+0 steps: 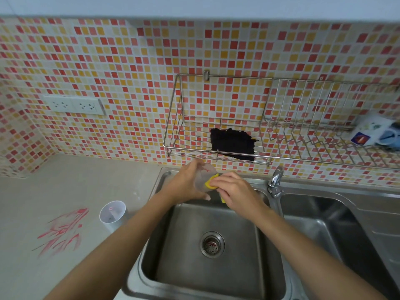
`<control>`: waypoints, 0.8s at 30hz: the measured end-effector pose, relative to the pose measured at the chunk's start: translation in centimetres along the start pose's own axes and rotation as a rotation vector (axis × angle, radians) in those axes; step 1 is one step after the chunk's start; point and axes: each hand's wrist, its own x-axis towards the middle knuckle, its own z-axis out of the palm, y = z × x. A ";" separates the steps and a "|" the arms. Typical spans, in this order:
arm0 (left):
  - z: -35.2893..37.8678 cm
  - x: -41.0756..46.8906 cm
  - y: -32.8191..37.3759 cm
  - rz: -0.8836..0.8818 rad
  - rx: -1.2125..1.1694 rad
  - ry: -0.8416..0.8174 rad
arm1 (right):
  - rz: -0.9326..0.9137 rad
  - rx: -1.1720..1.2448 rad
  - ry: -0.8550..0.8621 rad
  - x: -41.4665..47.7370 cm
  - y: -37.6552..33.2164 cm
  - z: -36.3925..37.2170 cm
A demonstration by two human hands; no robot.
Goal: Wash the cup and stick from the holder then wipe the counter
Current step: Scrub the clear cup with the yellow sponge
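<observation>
My left hand [187, 184] grips a clear plastic cup [205, 174] above the back edge of the left sink basin [207, 265]. My right hand [234, 190] presses a yellow sponge [210, 183] against the cup's side. A white cylindrical holder [112, 214] stands on the grey counter [65, 187] to the left of the sink. I cannot make out a stick inside the holder. Red smears [61, 231] mark the counter in front of the holder.
A wire wall rack [216, 118] hangs above the sink with a black cloth [232, 142] on it and packets [376, 132] at its right end. A chrome tap [275, 180] stands between the two basins. A double socket [74, 105] is on the tiled wall.
</observation>
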 end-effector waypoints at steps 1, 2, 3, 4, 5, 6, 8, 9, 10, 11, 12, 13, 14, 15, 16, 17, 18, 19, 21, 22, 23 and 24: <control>0.1 0.0 -0.1 -0.002 0.011 0.028 | 0.035 0.054 -0.028 0.2 -0.2 0.0; 0.1 0.0 -0.2 -0.001 0.042 0.037 | 0.074 0.096 -0.080 0.3 -0.3 -0.1; 0.0 0.0 -0.2 -0.001 0.080 0.028 | 0.107 0.122 -0.135 0.5 -0.2 -0.2; -0.1 0.0 -0.2 0.000 0.111 0.009 | 0.134 0.125 -0.192 0.6 0.0 -0.4; -0.2 0.0 -0.1 0.005 0.133 -0.011 | 0.140 0.113 -0.232 0.7 0.1 -0.6; -0.4 0.0 0.0 0.020 0.155 -0.029 | 0.116 0.078 -0.252 0.9 0.2 -0.7; -0.7 0.1 0.3 0.062 0.238 -0.068 | -0.020 -0.083 -0.234 1.1 0.1 -1.0; -1.0 0.3 0.5 0.079 0.271 -0.091 | -0.087 -0.185 -0.204 1.3 0.0 -1.2; -1.2 0.3 0.7 0.089 0.271 -0.111 | -0.136 -0.266 -0.176 1.5 -0.1 -1.4; -1.5 0.5 0.9 0.090 0.241 -0.125 | -0.157 -0.317 -0.155 1.7 -0.1 -1.7; -1.8 0.6 1.0 0.091 0.206 -0.130 | -0.155 -0.343 -0.136 1.7 -0.3 -1.7; -2.1 0.7 1.2 0.099 0.192 -0.132 | -0.150 -0.356 -0.109 1.7 -0.3 -1.6; -2.3 0.9 1.2 0.108 0.205 -0.136 | -0.132 -0.348 -0.093 1.5 -0.5 -1.3; -2.5 1.0 1.2 0.115 0.232 -0.146 | -0.099 -0.301 -0.109 1.3 -0.5 -0.7; -2.5 1.0 1.1 0.120 0.260 -0.162 | -0.035 -0.206 -0.161 1.1 -0.5 -0.2; -2.3 0.9 0.9 0.117 0.278 -0.182 | 0.045 -0.101 -0.221 1.1 -0.4 0.2; -2.0 0.8 0.7 0.109 0.280 -0.199 | 0.088 -0.046 -0.276 1.1 -0.3 0.3; -1.6 0.5 0.5 0.095 0.270 -0.210 | 0.074 -0.034 -0.294 1.2 -0.3 0.1; -1.0 0.2 0.3 0.081 0.240 -0.202 | -0.004 -0.104 -0.257 1.3 0.0 -0.3; -1.0 0.2 0.3 0.080 0.227 -0.196 | -0.079 -0.184 -0.196 1.2 0.1 -0.3; -1.1 0.2 0.3 0.082 0.212 -0.191 | -0.119 -0.251 -0.155 0.9 0.1 -0.4; -1.3 0.2 0.2 0.083 0.199 -0.187 | -0.136 -0.267 -0.119 0.6 0.1 -0.4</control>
